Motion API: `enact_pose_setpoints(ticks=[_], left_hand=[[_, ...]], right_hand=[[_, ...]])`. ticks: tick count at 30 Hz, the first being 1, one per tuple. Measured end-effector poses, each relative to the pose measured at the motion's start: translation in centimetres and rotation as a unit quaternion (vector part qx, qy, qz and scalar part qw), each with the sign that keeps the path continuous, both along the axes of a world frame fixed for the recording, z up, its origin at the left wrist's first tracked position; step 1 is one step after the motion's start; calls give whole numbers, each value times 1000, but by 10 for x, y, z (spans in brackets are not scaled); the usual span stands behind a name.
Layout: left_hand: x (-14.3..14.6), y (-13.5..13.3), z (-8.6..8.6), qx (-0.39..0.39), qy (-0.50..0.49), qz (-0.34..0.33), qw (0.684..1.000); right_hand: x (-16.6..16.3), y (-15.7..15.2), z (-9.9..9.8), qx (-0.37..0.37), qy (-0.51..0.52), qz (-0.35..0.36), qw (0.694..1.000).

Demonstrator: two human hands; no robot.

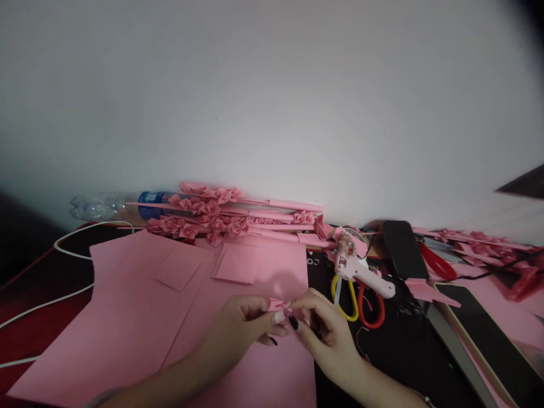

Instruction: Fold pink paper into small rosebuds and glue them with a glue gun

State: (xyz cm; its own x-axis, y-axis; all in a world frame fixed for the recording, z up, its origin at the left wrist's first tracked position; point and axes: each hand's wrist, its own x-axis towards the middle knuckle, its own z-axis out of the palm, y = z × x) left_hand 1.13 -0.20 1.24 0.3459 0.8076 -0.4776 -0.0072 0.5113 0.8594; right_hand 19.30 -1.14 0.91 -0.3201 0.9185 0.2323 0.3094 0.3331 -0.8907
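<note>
The left hand (232, 326) pinches a small folded piece of pink paper (276, 305) above large flat pink paper sheets (280, 368). The right hand (334, 337) holds its other end with narrow fingers, probably so that both sides stay steady. Fingers hide much of it, so its exact shape I cannot tell; both forearms are cut off below.

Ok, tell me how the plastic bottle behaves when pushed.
The bottle would likely roll, being round and lying on its side. Its clear plastic probably gives slightly under pressure. The pink paper flowers crowding its label might shift too.
</note>
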Motion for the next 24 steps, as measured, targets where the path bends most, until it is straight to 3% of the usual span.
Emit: enact_pose_setpoints(ticks=[3,11,24], left_hand=[[0,-1,2,-3,-1,-6,1000],[0,-2,2,6,-7,-30,1000],[-2,0,0,-17,-47,-17,999]], right_hand=[[0,2,2,19,8,0,1000],[0,0,-2,-15,15,18,1000],[2,1,6,118,-16,53,991]])
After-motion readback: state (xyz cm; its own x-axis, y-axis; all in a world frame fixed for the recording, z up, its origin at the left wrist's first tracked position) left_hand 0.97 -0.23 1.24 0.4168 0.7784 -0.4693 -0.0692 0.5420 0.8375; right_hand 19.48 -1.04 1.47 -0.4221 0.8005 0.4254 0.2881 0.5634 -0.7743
